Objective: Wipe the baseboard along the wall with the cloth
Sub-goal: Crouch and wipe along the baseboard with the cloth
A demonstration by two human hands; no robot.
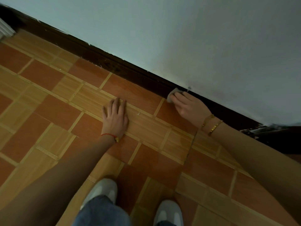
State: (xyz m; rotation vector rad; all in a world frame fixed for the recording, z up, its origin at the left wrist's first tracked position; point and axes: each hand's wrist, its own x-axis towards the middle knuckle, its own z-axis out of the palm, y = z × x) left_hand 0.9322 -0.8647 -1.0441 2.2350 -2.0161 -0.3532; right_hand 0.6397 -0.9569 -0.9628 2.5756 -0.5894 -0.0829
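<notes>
A dark brown baseboard point(101, 57) runs diagonally from the upper left to the lower right, between the pale wall and the tiled floor. My right hand point(189, 105) presses a small whitish cloth point(172, 94) against the baseboard's face; only a corner of the cloth shows past my fingers. My left hand point(115, 116) lies flat on the floor, palm down with fingers spread, a little way out from the baseboard and holding nothing.
The floor point(53, 110) is orange and tan tile with ribbed strips. My two white shoes point(104, 188) stand at the bottom centre. A white ridged object point(4, 28) sits at the far left by the baseboard. A dark shape point(283, 137) lies at the right edge.
</notes>
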